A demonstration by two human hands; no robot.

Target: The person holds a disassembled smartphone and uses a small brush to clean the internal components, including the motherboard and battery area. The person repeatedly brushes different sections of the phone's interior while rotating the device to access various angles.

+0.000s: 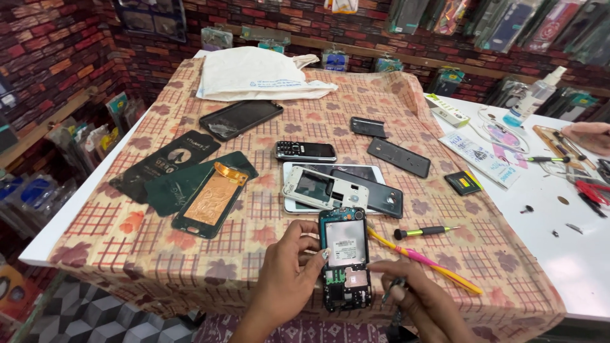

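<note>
One head-worn view looks steeply down from the counter's (559, 254) near edge toward its far edge, fairly close, perhaps standing height.

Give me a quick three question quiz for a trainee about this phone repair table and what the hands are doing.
1. True or false: the left hand holds the opened phone with its exposed circuit board by its left edge.
2. Which lies right of that phone on the patterned orange tablecloth? A) the pink and yellow plastic pry tool B) a hammer C) a cup
3. What does the right hand grip?

Key: 1 true. 2 A. 3 A small dark tool, apparently a screwdriver, its tip near the phone's lower right.
</note>
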